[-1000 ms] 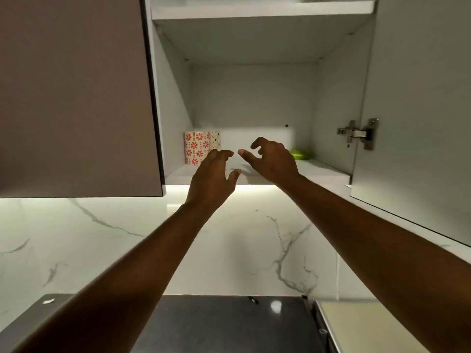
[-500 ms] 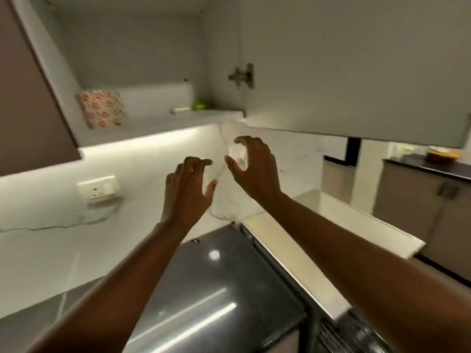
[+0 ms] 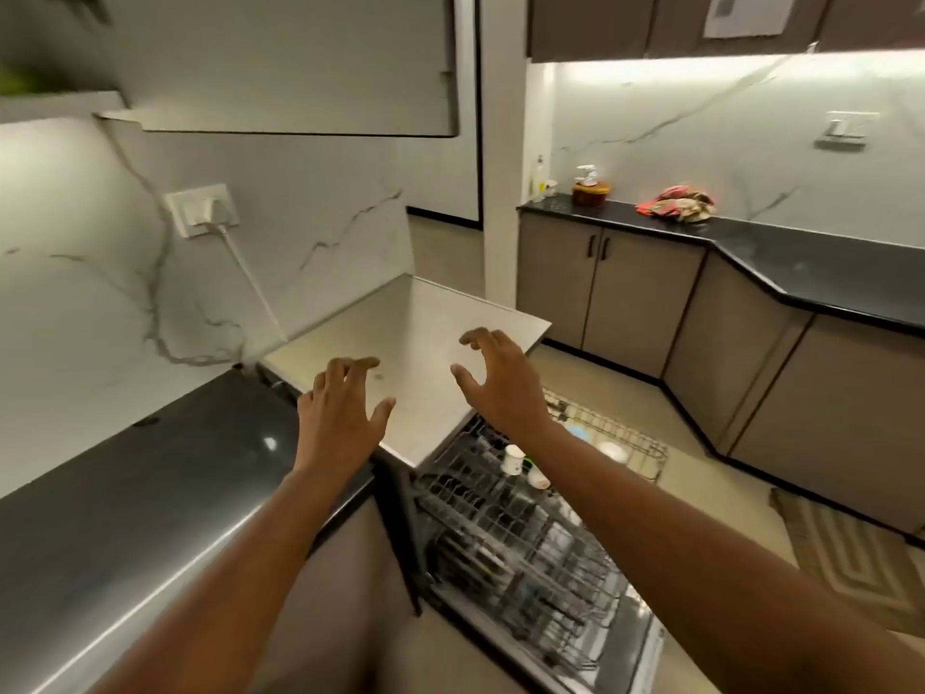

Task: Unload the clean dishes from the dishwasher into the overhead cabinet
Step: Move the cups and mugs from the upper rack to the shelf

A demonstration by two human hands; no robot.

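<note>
Your view has swung down from the cabinet shelf since a moment ago. Your left hand [image 3: 340, 413] and right hand [image 3: 503, 380] now hover over the pale counter [image 3: 425, 313], each grip spread open and empty. The cups [image 3: 514, 459] sit in the dishwasher rack [image 3: 525, 533] below your right forearm.

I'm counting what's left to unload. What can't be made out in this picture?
- Lower rack, head view: contents lost in blur and wire.
- Items by the white cup: the right arm covers part of them.
- Cabinet shelf: cut off by the top-left edge.
- Far counter items: too small to identify.
</note>
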